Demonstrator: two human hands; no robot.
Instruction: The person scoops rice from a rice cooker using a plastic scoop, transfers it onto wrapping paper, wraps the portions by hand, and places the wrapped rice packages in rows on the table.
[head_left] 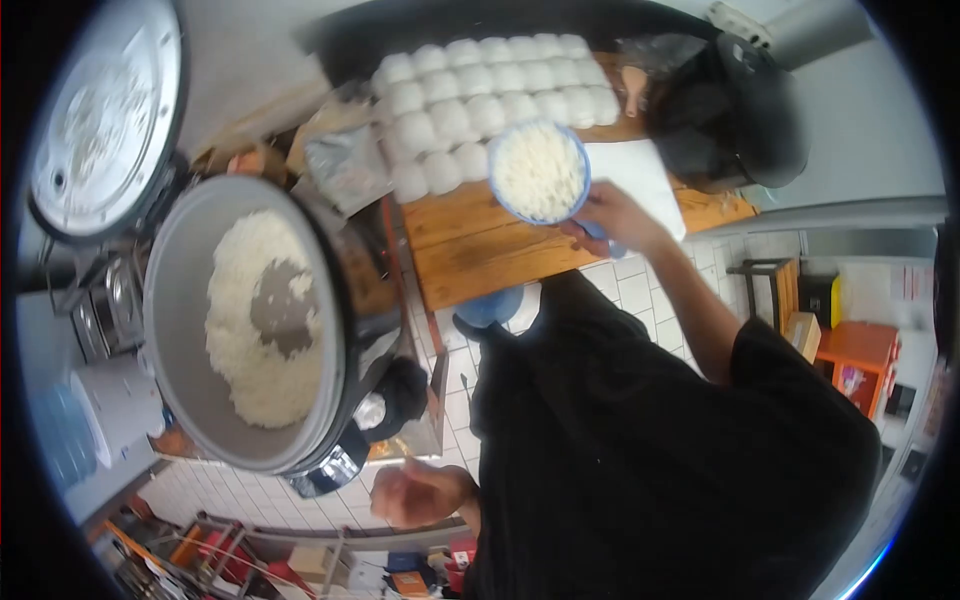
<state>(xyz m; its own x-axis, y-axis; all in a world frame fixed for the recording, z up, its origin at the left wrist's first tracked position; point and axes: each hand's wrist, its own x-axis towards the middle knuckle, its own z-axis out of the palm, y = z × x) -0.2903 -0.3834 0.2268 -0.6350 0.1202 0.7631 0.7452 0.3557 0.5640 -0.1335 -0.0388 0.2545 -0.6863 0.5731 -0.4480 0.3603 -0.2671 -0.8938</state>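
Observation:
My right hand [612, 220] grips the edge of a blue-rimmed bowl [581, 163] filled with white rice [540, 172]. A light blue piece shows beneath its fingers. Under the bowl lie the wooden table [480, 235] and a white sheet [640, 180]. Rows of round white pieces [480, 112] stand just behind the bowl. My left hand [425, 495] is low on the left, beside the large cooker [185, 290], blurred by motion; its fingers look curled, and whether they hold anything is unclear. Rice [250, 370] lines the cooker, with a patch of its bottom bare.
The cooker's open lid [105, 120] rises at the upper left. A grey bag [348, 168] lies between cooker and table. A wooden spatula [633, 92] and a black container [730, 115] are at the back right. An orange cabinet [858, 345] stands far right.

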